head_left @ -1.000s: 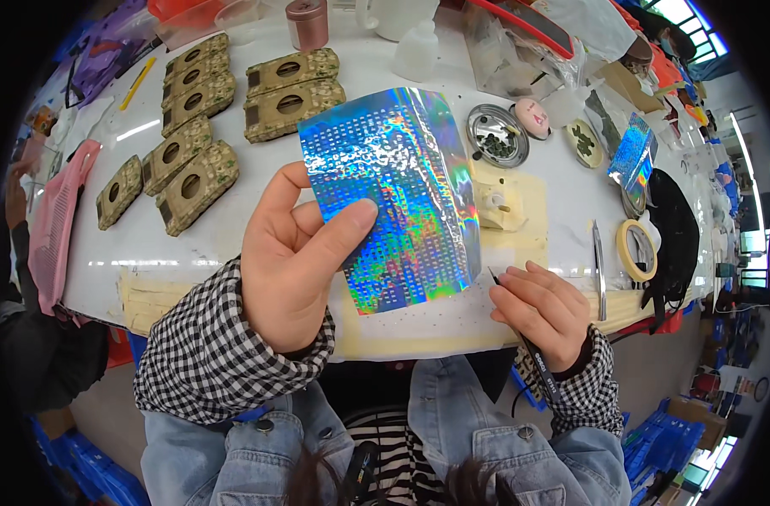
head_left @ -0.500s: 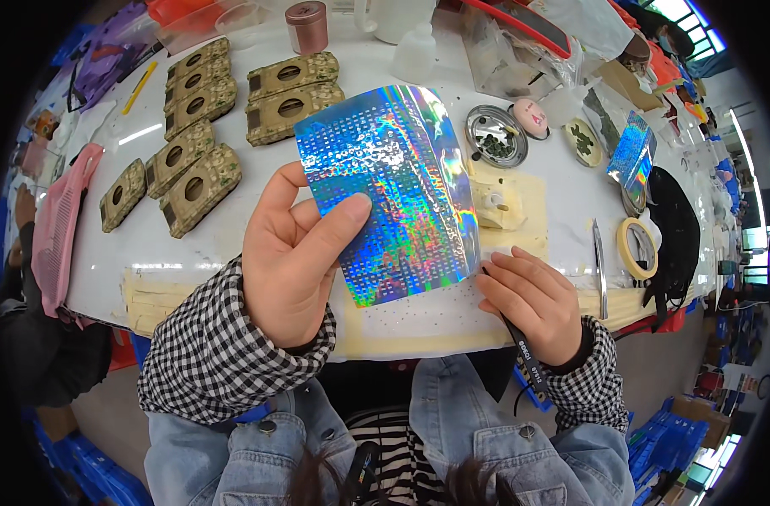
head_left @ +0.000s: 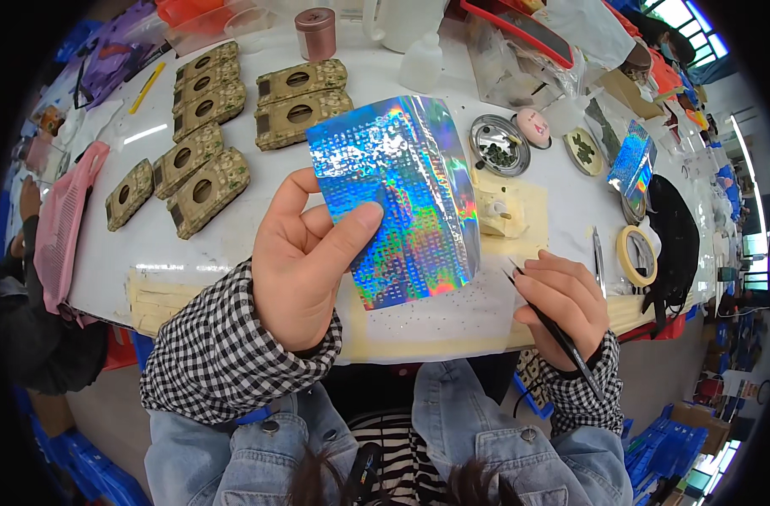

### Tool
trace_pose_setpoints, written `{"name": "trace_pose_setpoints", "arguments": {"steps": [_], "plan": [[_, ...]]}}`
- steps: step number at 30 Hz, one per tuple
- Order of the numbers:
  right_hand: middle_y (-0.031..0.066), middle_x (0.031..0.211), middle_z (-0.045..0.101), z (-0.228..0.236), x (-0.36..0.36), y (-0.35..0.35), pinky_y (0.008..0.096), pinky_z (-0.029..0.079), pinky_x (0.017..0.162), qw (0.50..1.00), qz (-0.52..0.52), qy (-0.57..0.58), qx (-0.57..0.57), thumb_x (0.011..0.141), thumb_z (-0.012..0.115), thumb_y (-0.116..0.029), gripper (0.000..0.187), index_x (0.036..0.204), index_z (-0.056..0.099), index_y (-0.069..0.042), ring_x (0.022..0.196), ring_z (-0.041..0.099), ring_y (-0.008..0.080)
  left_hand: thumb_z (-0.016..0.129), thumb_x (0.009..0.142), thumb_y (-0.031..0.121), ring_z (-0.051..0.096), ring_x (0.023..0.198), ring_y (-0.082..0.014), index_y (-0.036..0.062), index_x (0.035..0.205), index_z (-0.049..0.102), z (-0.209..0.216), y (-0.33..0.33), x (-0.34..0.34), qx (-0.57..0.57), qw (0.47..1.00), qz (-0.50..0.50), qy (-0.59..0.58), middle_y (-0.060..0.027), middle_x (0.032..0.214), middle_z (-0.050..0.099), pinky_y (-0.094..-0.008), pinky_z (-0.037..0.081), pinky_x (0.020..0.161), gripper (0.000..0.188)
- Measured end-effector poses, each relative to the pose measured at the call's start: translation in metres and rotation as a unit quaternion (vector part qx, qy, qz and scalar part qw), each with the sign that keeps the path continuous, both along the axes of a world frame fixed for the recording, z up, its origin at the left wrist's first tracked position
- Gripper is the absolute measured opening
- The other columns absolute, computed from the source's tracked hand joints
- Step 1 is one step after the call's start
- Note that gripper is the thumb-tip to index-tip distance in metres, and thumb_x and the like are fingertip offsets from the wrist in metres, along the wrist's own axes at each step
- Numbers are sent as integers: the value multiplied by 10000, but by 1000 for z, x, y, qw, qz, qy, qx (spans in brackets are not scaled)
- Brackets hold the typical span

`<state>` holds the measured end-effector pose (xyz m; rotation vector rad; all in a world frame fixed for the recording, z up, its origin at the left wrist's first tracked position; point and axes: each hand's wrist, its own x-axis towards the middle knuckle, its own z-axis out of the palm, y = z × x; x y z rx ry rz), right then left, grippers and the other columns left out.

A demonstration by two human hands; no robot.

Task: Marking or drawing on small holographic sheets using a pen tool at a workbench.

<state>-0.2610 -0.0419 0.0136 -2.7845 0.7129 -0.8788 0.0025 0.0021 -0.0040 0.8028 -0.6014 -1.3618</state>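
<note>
A shiny blue holographic sheet [head_left: 419, 211], marked with rows of tiny cut pieces, is held up over the table. My left hand [head_left: 305, 261] grips its left edge, thumb on the front and fingers behind. At the right, my right hand [head_left: 566, 304] is closed around black tweezers [head_left: 562, 337]. The tweezer tips point up and left, apart from the sheet, with nothing I can make out between them. Beneath the sheet, small specks lie scattered on a white work surface [head_left: 436, 329]. Just beyond my right hand is a small pale part [head_left: 496, 207] on yellowish tape.
Several camouflage model hulls [head_left: 204, 192] stand at left. A metal dish [head_left: 499, 145] and a cream dish [head_left: 584, 152] hold small dark green pieces. A tape roll [head_left: 637, 255], silver tweezers [head_left: 599, 261] and a black cloth bag [head_left: 677, 232] lie right. A pink basket [head_left: 69, 228] stands far left.
My right hand has moved right, away from the sheet's edge, and its tweezers have turned so their tips show. The sheet in my left hand has shifted slightly right.
</note>
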Motion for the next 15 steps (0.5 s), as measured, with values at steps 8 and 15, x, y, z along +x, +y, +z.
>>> {"name": "trace_pose_setpoints", "arguments": {"steps": [8, 15], "plan": [[65, 934, 650, 23, 48, 1, 404, 563, 823, 996, 54, -68, -27, 712, 783, -209, 342, 1025, 699, -98, 864, 650, 223, 573, 921, -4, 647, 971, -168, -11, 1191, 390, 0, 0, -2, -8, 999, -27, -28, -163, 1047, 673, -285, 517, 867, 326], [97, 974, 644, 12, 67, -7, 408, 564, 835, 991, 95, -91, 11, 720, 775, -146, 341, 1037, 697, -48, 876, 666, 251, 581, 905, -19, 656, 938, -161, -14, 1178, 387, 1, 4, -1, -13, 997, -41, -61, -175, 1030, 672, -273, 533, 835, 335]]}}
